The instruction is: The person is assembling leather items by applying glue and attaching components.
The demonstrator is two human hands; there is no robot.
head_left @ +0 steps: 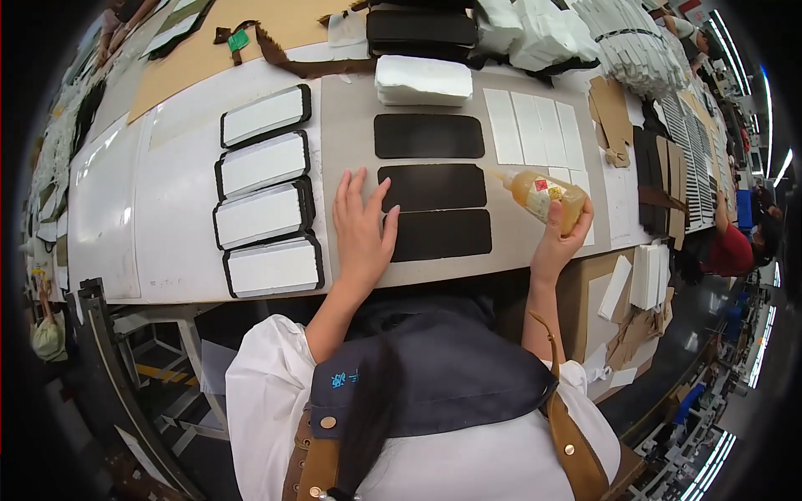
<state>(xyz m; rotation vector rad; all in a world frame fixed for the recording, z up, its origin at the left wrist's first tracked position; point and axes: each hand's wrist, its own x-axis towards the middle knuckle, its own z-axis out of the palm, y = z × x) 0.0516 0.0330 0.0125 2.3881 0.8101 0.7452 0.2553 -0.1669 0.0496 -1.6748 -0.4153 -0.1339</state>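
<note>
My right hand is wrapped round a clear squeeze bottle of yellowish liquid, tilted with its narrow nozzle pointing left. The nozzle is near the right end of the middle black panel. Two more rounded black panels lie in the same column, a far panel and a near panel. With fingers spread, my left hand rests at the left ends of the middle and near panels, its fingertips touching or just over them. White strips lie side by side beyond the bottle.
Several stacks of white-topped black pieces stand left of my left hand. A white pile sits behind the black panels, with a dark stack beyond it. Brown scraps lie to the right. A person in red is farther right.
</note>
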